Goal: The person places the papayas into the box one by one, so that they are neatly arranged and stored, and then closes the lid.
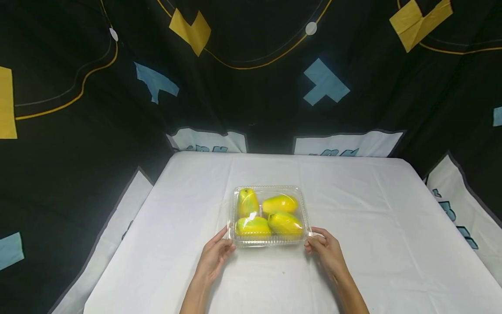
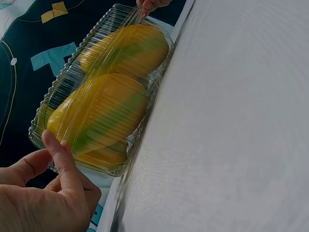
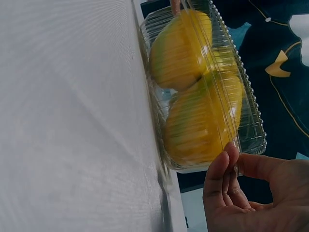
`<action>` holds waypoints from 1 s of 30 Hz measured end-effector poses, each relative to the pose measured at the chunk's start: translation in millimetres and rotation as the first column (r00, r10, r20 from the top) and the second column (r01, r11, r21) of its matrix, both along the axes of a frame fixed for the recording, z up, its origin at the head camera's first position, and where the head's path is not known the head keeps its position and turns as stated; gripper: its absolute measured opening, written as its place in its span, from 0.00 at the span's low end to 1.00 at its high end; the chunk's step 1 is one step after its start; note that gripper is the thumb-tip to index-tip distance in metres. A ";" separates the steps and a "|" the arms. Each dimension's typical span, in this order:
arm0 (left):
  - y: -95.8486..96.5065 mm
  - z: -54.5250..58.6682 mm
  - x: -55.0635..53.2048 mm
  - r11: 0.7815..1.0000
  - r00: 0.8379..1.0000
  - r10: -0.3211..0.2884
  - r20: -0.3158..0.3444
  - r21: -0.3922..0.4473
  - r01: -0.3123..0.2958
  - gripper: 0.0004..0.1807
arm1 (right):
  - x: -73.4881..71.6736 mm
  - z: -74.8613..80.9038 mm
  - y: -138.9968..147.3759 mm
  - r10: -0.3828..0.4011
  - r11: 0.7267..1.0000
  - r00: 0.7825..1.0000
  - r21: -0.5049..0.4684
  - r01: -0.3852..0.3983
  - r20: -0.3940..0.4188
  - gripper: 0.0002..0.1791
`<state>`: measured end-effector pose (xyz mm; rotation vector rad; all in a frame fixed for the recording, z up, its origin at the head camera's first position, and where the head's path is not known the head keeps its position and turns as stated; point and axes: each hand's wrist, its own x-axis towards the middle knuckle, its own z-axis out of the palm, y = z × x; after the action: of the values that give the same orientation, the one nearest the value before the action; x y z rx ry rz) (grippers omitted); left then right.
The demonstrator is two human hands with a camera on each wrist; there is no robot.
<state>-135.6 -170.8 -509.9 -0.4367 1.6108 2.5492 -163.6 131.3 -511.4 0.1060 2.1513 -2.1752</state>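
A clear plastic clamshell box [image 1: 268, 242] sits on the white table, its see-through lid over several yellow-green mangoes [image 1: 284, 223]. At the near left corner my left hand [image 1: 215, 257] grips the box's edge, the index finger reaching along the side. My right hand [image 1: 325, 250] pinches the rim at the near right corner between thumb and fingers. In the left wrist view, fingertips of the left hand [image 2: 58, 188] rest right at the seam of lid and base. The right wrist view has the right hand [image 3: 251, 188] holding the opposite corner's rim.
A white cloth covers the table [image 1: 353, 196], with soft creases across it. Behind and at the sides hangs a dark curtain [image 1: 251, 100] with yellow and blue shapes and a white patterned border.
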 end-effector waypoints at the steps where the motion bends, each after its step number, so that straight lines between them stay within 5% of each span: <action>1: 0.5 -0.1 -0.1 1.000 1.000 0.002 0.004 -0.009 -0.002 0.32 | 0.2 0.5 -0.6 -0.004 1.000 1.000 0.007 0.004 -0.003 0.21; 9: 4.7 0.9 0.5 0.999 0.999 0.024 0.027 -0.025 -0.023 0.33 | 1.7 3.8 -2.3 -0.016 0.999 1.000 0.039 0.016 0.013 0.21; 22: 4.8 -0.4 2.7 0.999 0.999 -0.025 -0.022 0.027 0.026 0.30 | 0.2 2.5 -1.3 -0.006 1.000 1.000 0.008 0.006 0.012 0.20; 30: 12.8 3.0 -0.2 0.997 0.997 0.065 -0.046 0.036 -0.064 0.27 | 0.0 3.6 -2.6 -0.002 1.000 1.000 -0.013 0.002 0.014 0.21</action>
<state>-135.8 -158.0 -506.9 -0.4354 1.5912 2.6493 -163.6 128.7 -507.8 0.1221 2.1302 -2.1825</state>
